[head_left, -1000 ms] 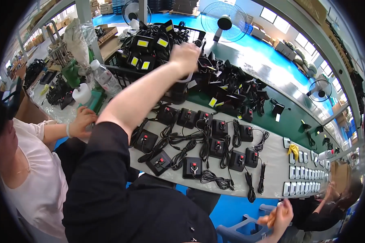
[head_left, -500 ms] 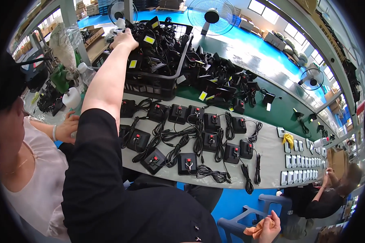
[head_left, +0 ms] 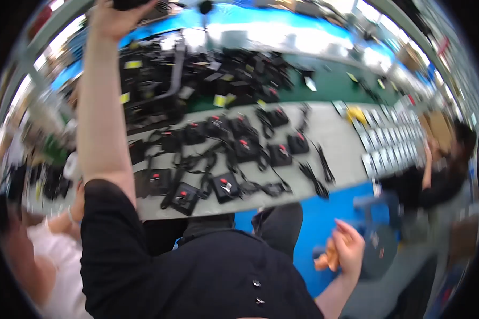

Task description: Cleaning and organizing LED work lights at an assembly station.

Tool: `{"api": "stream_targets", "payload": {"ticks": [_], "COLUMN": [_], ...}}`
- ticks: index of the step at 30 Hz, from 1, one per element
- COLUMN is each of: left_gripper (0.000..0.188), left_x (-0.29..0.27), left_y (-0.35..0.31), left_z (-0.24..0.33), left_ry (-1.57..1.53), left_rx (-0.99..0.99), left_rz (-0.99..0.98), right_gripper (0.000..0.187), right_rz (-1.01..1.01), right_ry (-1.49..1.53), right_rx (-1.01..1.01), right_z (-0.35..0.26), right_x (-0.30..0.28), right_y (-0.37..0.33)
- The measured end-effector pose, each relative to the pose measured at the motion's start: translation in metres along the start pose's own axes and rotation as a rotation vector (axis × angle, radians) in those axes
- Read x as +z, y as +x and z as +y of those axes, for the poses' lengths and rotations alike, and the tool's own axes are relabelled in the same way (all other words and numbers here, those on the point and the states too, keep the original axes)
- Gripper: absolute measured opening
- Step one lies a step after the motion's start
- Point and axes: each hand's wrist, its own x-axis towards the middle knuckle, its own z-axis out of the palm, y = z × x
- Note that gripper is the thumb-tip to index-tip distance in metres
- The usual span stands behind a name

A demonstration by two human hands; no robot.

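Observation:
My left arm stretches far forward, and my left hand (head_left: 114,18) is at the top edge, closed on a dark object (head_left: 129,3). Blur and the picture's edge hide most of that object. At the lower right, beside my body, my right hand (head_left: 350,249) holds a crumpled orange-tan cloth (head_left: 325,259). Between my arms, several square black devices (head_left: 226,187) with red-tipped connectors lie on the grey table (head_left: 207,210), their black cables bundled among them. A black plastic crate (head_left: 178,69), heaped with black devices and cables, stands beyond them, next to my left forearm.
A green surface (head_left: 324,90) behind the table bears a pile of black devices (head_left: 250,74). Rows of silvery cases (head_left: 391,135) and a yellow cloth (head_left: 356,114) lie at right. People sit on both sides; a stool (head_left: 378,250) stands at lower right.
My left hand has come up out of the crate, with a dark object now in it. My right hand still holds the cloth, slightly higher. The whole view has shifted and blurred.

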Motion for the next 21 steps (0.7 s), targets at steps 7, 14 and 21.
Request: {"api": "stream_targets", "payload": {"ticks": [7, 14, 21], "left_gripper": [0.059, 0.062, 0.068], "left_x": [0.112, 0.145, 0.159], "left_y": [-0.047, -0.055, -0.060], "left_z": [-0.095, -0.170, -0.265], "left_ry": [0.005, -0.261, -0.149], "left_rx": [-0.264, -0.587, -0.651], "left_rz": [-0.079, -0.647, -0.421], "right_gripper": [0.047, 0.047, 0.038], "right_rz": [-0.488, -0.889, -0.793], "right_ry": [-0.350, -0.319, 0.020], "right_rx": [0.281, 0.577, 0.684], "right_z": [0.159, 0.424, 0.429], "right_x": [0.097, 0.210, 0.152], "right_y": [0.068, 0.027, 0.056]}}
